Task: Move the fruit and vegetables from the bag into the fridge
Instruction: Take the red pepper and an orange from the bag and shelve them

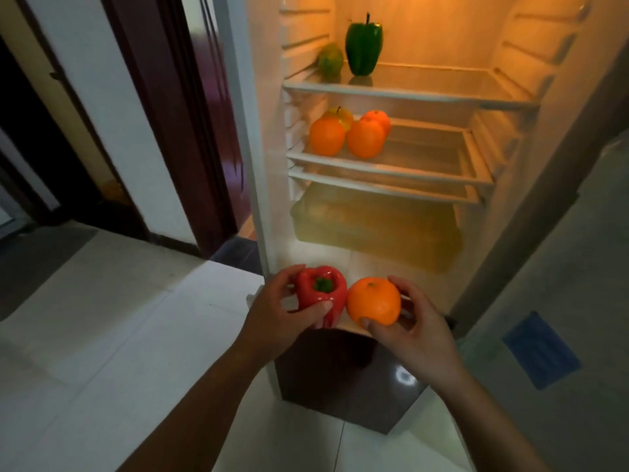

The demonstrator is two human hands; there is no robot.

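Observation:
My left hand [279, 311] grips a red bell pepper [320, 289], and my right hand [412, 321] grips an orange [373, 300]. Both are held side by side, touching, just in front of the open fridge's lower edge. Inside the lit fridge, a green bell pepper [363, 46] stands upright on the top shelf [442, 97] beside a greenish fruit [330, 59]. On the middle shelf [425, 172] lie three oranges [366, 137] and a yellow apple [340, 114], grouped at the left. The bag is not in view.
A clear crisper drawer [374, 226] sits under the shelves. The fridge's dark lower compartment front [347, 376] is below my hands. The open fridge door [551, 284] stands at the right. A dark wooden door frame [163, 107] and pale tiled floor [102, 335] lie at the left.

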